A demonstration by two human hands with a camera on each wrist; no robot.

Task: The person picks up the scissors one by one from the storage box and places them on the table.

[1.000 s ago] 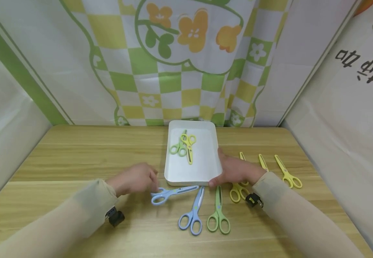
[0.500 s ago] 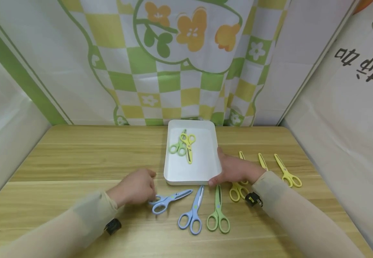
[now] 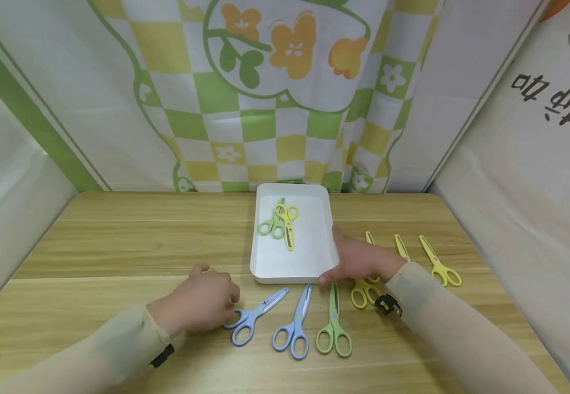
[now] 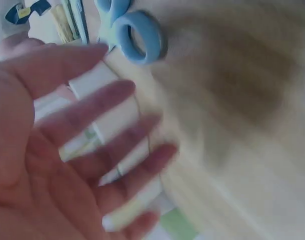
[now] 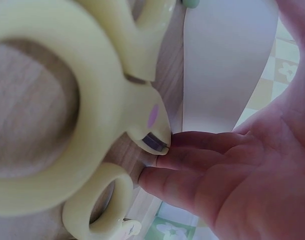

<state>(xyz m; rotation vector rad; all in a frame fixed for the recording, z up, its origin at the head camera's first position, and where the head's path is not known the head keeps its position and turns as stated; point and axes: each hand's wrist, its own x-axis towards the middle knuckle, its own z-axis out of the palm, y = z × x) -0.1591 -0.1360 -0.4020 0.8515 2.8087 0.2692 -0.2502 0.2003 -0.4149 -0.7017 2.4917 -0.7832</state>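
Note:
My left hand (image 3: 201, 301) is beside the handles of a pair of blue scissors (image 3: 255, 317), left of a second blue pair (image 3: 294, 325). In the left wrist view its fingers are spread and hold nothing, with the thumb near a blue handle loop (image 4: 137, 37). At the front right corner of a white tray (image 3: 309, 261) my right hand (image 3: 361, 258) holds on, thumb at the front edge and fingers along the right side. In the tray lie green scissors (image 3: 272, 227) under yellow scissors (image 3: 289, 225).
Green scissors (image 3: 334, 328) lie in front of the tray. Several yellow scissors (image 3: 442, 268) are on the right of the wooden table (image 3: 117, 241), some partly behind my right hand and sleeve. A checked curtain (image 3: 265, 126) hangs behind the table.
The blue scissors by my left hand have shifted toward me and left, with the handles turned nearer. My left hand has drawn back and spread from them. The right hand stays put.

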